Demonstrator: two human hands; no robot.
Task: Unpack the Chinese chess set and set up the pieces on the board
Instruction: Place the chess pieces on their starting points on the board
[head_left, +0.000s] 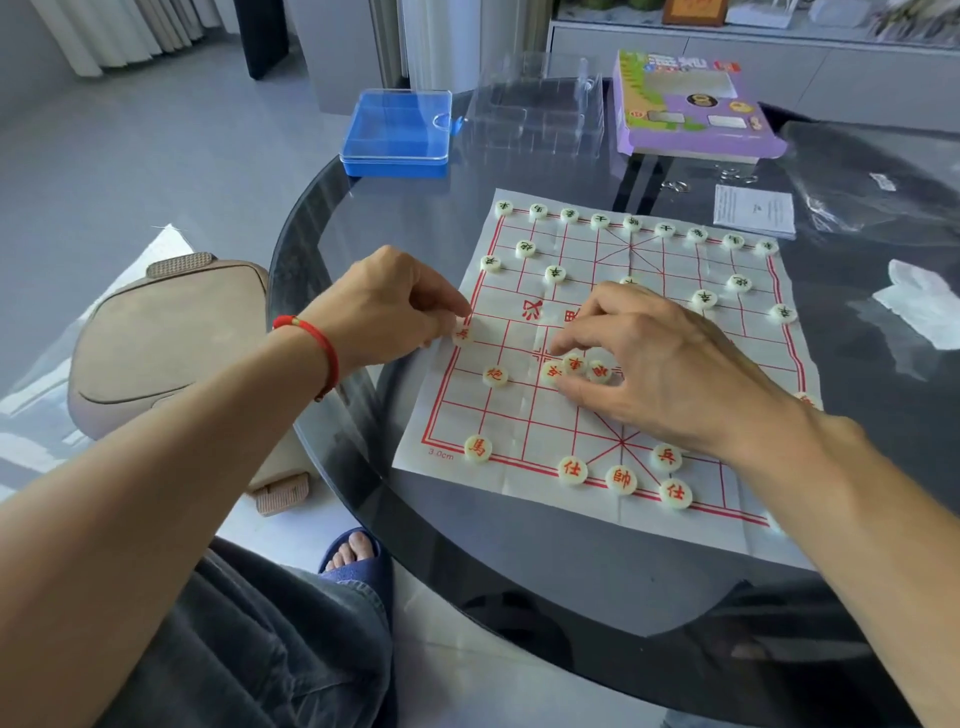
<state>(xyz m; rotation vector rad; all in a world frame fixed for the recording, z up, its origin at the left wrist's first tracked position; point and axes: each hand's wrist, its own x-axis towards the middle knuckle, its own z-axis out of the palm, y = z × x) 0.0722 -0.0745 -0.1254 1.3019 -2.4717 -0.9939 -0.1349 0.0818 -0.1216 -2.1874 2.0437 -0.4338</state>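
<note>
A white paper chess board with red grid lines lies on the dark glass table. Green-lettered pieces line its far rows. Several red-lettered pieces stand along the near edge. My left hand pinches a red piece at the board's left edge. My right hand reaches over the board's middle, its fingers curled around a cluster of three red pieces. One more red piece sits between the hands.
At the table's far side stand a blue plastic box, a clear plastic tray and a purple game box. A paper leaflet and plastic wrap lie to the right. A beige stool stands left of the table.
</note>
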